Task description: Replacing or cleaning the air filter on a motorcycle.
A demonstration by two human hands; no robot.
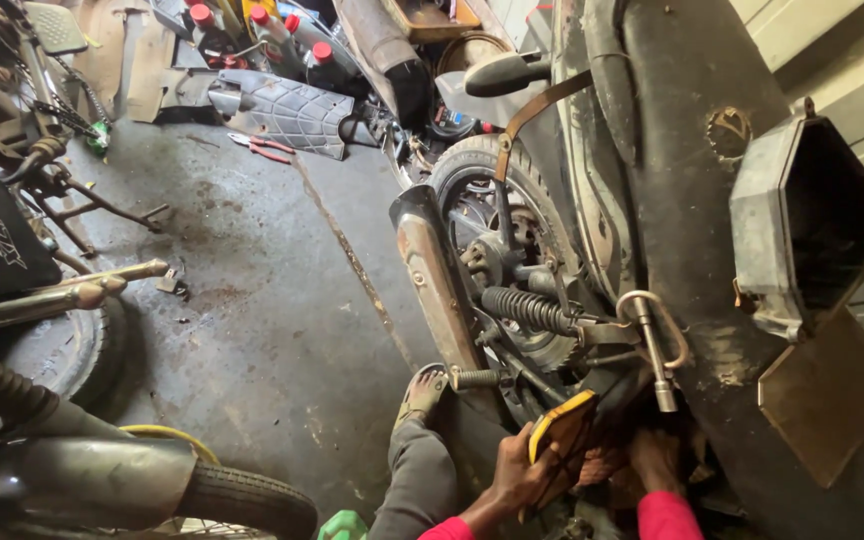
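Item: flat panel with a yellow rim (564, 432), lower centre of the frame, against the underside of a motorcycle (652, 200) that fills the right half.

Left hand (517, 480): closed around the panel's lower edge, thumb across its dark face. Right hand (655, 458): just right of the panel, fingers pushed into the dark recess under the bike. Whether they grip anything there cannot be told; the spot is shadowed and partly hidden. The hands sit close together, the panel between them.

Handling, as judged: the panel looks thin, stiff and light, probably greasy, so a hold on the rim with thumb and fingers on opposite faces seems safest. Its edge may flex or crack if levered.

Nearby: chrome exhaust (439, 290) and coiled shock spring (524, 308) at centre, rear wheel (497, 200) behind them, and a metal T-handled tool (655, 345) hanging above the hands. An open black housing (812, 225) lies at right.

Surroundings: red-handled pliers (262, 147) on the stained concrete floor (272, 300), upper left centre; red-capped bottles (262, 30) along the top; another bike's tyre (242, 500) lower left.
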